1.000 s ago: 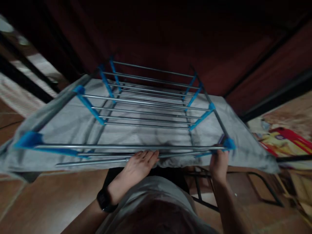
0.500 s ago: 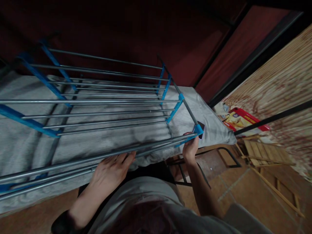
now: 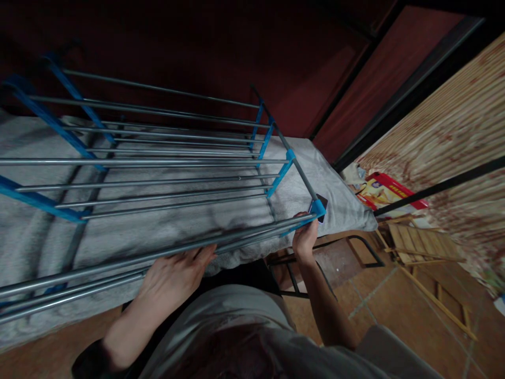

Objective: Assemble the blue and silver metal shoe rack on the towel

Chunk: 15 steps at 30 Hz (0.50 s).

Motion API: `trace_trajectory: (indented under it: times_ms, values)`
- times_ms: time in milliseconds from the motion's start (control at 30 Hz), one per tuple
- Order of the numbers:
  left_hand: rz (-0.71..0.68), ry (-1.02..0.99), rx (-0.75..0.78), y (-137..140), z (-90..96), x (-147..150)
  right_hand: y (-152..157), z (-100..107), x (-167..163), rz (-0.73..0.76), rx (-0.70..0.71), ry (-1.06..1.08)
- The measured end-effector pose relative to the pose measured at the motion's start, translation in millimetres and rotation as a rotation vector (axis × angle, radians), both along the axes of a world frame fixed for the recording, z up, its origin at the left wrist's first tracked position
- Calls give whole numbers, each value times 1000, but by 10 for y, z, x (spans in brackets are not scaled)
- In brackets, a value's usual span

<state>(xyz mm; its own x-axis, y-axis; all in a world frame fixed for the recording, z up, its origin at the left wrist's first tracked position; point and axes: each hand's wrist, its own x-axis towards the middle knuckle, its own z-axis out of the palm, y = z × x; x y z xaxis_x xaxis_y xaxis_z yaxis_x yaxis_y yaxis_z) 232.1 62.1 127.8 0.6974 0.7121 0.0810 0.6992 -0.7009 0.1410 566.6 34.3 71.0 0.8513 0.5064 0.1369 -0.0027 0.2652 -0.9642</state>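
Note:
A rack (image 3: 169,162) of grey metal tubes with blue plastic connectors lies on its side across a grey cloth-covered surface. My left hand (image 3: 173,276) is closed over its near lower tubes, the fingertips partly hidden behind the front tube. At the near right corner, my right hand (image 3: 305,239) is closed around the blue connector (image 3: 319,207), the thumb side up and the other fingers mostly hidden beneath. A dark phone (image 3: 323,204) lies on the cloth just past that corner.
The grey cloth (image 3: 343,208) covers a long bed-like surface beside a dark red wall or panel. To the right are a black metal bar (image 3: 445,187), a red and yellow package (image 3: 389,188) and a wooden folding chair (image 3: 422,242) on the tiled floor (image 3: 366,316).
The whole view has shifted a little, so the rack and both hands sit slightly further left. Both hands keep the same places on the rack.

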Motion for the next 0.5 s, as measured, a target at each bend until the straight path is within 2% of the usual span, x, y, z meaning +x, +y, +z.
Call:
trace_trajectory:
  times_ms: [333,500]
  values:
    - [19,115,-67,27,58,9,24,6,-1,-2,28,24]
    - [23,90,-39,17,29,46,38,18,2,-58,-41,-85]
